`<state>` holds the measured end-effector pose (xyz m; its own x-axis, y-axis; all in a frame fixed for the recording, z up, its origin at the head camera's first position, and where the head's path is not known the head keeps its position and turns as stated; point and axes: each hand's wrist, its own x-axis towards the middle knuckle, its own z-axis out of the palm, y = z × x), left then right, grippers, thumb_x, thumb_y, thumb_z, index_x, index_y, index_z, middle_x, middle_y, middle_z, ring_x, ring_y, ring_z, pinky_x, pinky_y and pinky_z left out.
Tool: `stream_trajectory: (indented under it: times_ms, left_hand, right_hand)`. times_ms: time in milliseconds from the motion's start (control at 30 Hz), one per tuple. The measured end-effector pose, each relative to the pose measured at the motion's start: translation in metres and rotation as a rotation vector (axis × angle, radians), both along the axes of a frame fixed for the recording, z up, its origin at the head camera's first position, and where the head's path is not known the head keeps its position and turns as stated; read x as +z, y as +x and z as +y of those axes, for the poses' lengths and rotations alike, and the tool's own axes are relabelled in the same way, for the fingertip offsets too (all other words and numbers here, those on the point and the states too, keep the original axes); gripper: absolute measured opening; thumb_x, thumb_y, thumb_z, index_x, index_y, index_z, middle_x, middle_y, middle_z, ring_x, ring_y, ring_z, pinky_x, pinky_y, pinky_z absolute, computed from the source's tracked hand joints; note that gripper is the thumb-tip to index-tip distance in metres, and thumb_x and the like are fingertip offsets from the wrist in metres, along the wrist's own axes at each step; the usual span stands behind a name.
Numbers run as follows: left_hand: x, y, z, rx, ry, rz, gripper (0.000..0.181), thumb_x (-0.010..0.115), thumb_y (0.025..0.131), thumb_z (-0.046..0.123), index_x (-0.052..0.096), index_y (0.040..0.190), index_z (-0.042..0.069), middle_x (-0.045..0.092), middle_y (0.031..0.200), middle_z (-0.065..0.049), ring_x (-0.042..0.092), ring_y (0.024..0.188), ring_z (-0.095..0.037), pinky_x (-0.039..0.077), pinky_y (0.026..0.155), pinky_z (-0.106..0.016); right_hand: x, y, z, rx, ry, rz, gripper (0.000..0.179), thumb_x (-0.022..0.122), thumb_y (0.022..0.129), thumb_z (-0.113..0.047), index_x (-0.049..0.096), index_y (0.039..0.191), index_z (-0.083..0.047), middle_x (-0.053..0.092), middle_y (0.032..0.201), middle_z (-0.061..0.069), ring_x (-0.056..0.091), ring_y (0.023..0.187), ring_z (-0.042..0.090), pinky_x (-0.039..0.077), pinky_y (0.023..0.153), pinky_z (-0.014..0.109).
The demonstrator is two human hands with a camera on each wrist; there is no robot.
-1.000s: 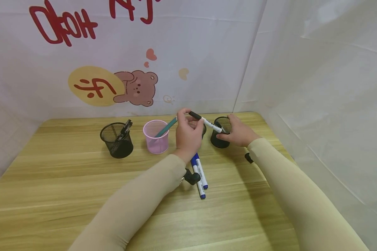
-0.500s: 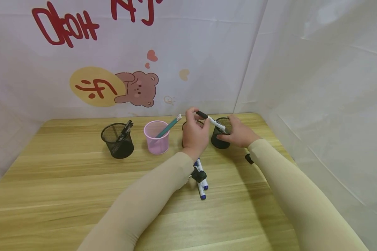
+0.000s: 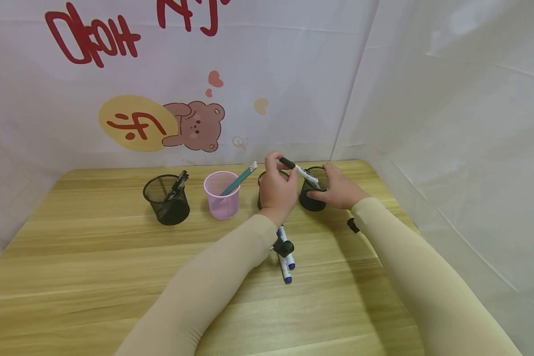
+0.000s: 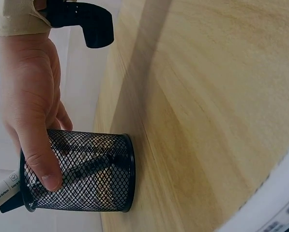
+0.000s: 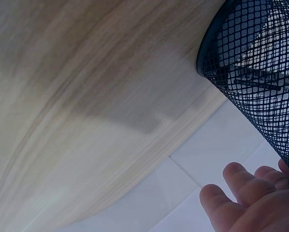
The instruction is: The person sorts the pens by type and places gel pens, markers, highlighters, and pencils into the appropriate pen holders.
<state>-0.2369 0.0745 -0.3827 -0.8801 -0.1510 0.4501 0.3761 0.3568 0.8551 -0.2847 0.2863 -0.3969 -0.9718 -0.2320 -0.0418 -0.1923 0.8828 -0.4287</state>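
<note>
My left hand (image 3: pixel 279 192) pinches a white marker (image 3: pixel 306 175) by its black-capped end. The marker slants down to the right, its lower end inside the rightmost black mesh pen cup (image 3: pixel 312 201). My right hand (image 3: pixel 337 189) holds that cup at its rim, thumb in front. In the left wrist view my right hand (image 4: pixel 33 106) presses its thumb on the mesh cup (image 4: pixel 91 169); the white marker (image 4: pixel 4 191) pokes out of the mouth, and a dark-ended pen shows through the mesh. The right wrist view has a mesh cup (image 5: pixel 260 72) and fingertips (image 5: pixel 238 179) near its rim.
Two blue-ended white markers (image 3: pixel 285 269) lie on the wooden table (image 3: pixel 93 277), partly under the left wrist. Another dark cup (image 3: pixel 260 193) stands mostly behind the left hand. A pink cup (image 3: pixel 224 207) holds teal pencils (image 3: pixel 240 180); a black mesh cup (image 3: pixel 173 212) holds black pens (image 3: pixel 178 184).
My left hand has moved right with the marker, whose lower end has gone further into the rightmost cup. The right hand has stayed on the cup.
</note>
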Motion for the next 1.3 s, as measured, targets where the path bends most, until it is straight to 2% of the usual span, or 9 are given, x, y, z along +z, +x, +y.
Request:
stream_trajectory:
  times_ms: [133,267,400,600,933,1133,1300]
  left_hand:
    - [-0.0028,-0.0008,0.0013,-0.004,-0.025,-0.013,0.044,0.067,0.104,0.022,0.044,0.139,0.013,0.073,0.112,-0.006,0.068,0.074,-0.017,0.054,0.064,-0.031]
    - [-0.0046,-0.0005,0.0022,-0.004,-0.039,-0.024,0.045,0.069,0.103,0.023,0.045,0.14,0.014,0.074,0.111,-0.005,0.068,0.076,-0.017,0.053,0.065,-0.031]
    - [-0.0052,-0.0002,0.0028,-0.006,-0.059,-0.015,0.045,0.069,0.102,0.024,0.045,0.139,0.014,0.074,0.111,-0.005,0.067,0.074,-0.016,0.051,0.062,-0.029]
    - [-0.0058,0.0014,0.004,-0.017,-0.1,0.0,0.043,0.069,0.102,0.024,0.047,0.138,0.014,0.075,0.111,-0.004,0.066,0.072,-0.014,0.049,0.059,-0.027]
    - [-0.0053,0.004,0.0051,-0.016,-0.162,-0.012,0.038,0.068,0.102,0.022,0.052,0.136,0.015,0.076,0.115,-0.002,0.066,0.071,-0.014,0.048,0.058,-0.027]
    - [-0.0063,0.005,0.0059,-0.018,-0.187,-0.003,0.032,0.068,0.101,0.02,0.06,0.132,0.016,0.076,0.117,0.001,0.063,0.07,-0.011,0.045,0.057,-0.024]
    - [-0.0075,0.0062,0.0063,-0.029,-0.191,0.014,0.028,0.066,0.103,0.021,0.063,0.129,0.016,0.076,0.117,0.001,0.064,0.071,-0.011,0.045,0.057,-0.023]
  right_hand:
    - [0.0005,0.0002,0.0003,-0.011,0.024,-0.016,0.106,0.078,0.089,-0.057,0.024,0.16,0.0,0.034,0.162,0.026,0.05,0.141,0.049,0.043,0.114,0.065]
    - [-0.0005,-0.0005,0.0007,-0.013,0.031,-0.02,0.108,0.078,0.09,-0.055,0.02,0.162,0.001,0.031,0.165,0.028,0.047,0.143,0.051,0.042,0.115,0.066]
    - [-0.0015,-0.0007,0.0014,-0.008,0.021,-0.01,0.105,0.079,0.09,-0.055,0.024,0.16,0.0,0.034,0.162,0.027,0.049,0.141,0.049,0.044,0.114,0.066]
    - [-0.0015,-0.0001,0.0013,0.014,-0.009,0.019,0.091,0.081,0.088,-0.055,0.037,0.149,-0.005,0.047,0.147,0.019,0.057,0.128,0.039,0.049,0.107,0.06]
    - [-0.0021,-0.0014,0.0006,0.024,-0.019,0.053,0.086,0.082,0.087,-0.053,0.041,0.145,-0.006,0.051,0.138,0.016,0.058,0.121,0.035,0.051,0.103,0.056]
    - [0.0002,-0.0005,-0.0002,0.028,-0.023,0.042,0.086,0.082,0.087,-0.052,0.04,0.147,-0.006,0.051,0.14,0.017,0.058,0.121,0.036,0.051,0.104,0.056]
    - [0.001,0.0008,-0.0003,0.024,-0.014,0.028,0.092,0.08,0.088,-0.055,0.036,0.152,-0.006,0.048,0.146,0.019,0.057,0.129,0.038,0.05,0.107,0.059]
